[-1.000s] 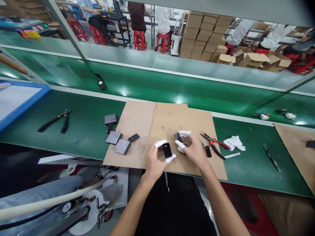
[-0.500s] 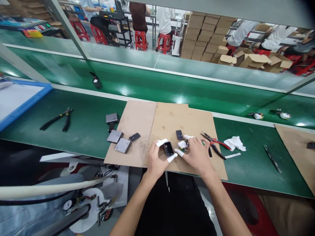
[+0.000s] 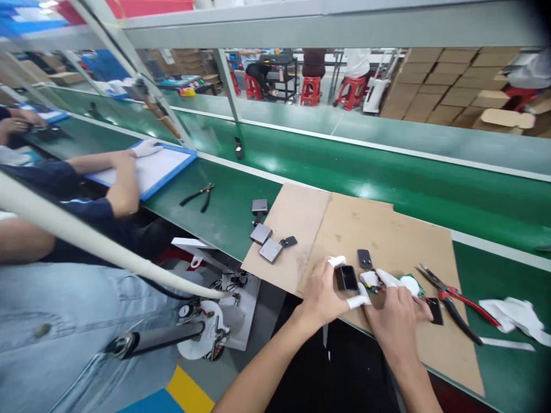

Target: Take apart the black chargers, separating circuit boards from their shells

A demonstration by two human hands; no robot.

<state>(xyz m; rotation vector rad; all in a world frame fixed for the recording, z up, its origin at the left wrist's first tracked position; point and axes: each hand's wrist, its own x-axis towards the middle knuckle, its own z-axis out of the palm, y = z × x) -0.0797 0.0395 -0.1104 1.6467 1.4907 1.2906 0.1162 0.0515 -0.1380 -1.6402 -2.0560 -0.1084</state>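
Note:
A small black open-topped case (image 3: 346, 277) is gripped between the white-capped thumb and finger of my left hand (image 3: 321, 292). Beside it, my right hand (image 3: 396, 315) has its white-capped thumb and forefinger closed around a small wired part with a white wrapping (image 3: 369, 279). Part of a green circuit board (image 3: 404, 281) with a round white piece shows past the right fingers. By the same hand lies a flat black piece (image 3: 434, 311). Just behind the case is a black cover plate (image 3: 364, 258). All this is on a cardboard sheet (image 3: 387, 229).
Red-handled pliers (image 3: 450, 295), a thin metal strip (image 3: 508, 344) and white tissue (image 3: 514, 315) lie at right. Several grey boxes (image 3: 270, 250) and black-handled cutters (image 3: 198, 196) lie left. A co-worker's arms (image 3: 124, 178) rest by a blue-edged tray (image 3: 172, 172). A pale hose (image 3: 107, 241) crosses at left.
The view has swung left, bringing the co-worker's arms into sight and shifting the bench rightward. My left hand keeps the case. More of the circuit board and flat black piece shows by my right hand.

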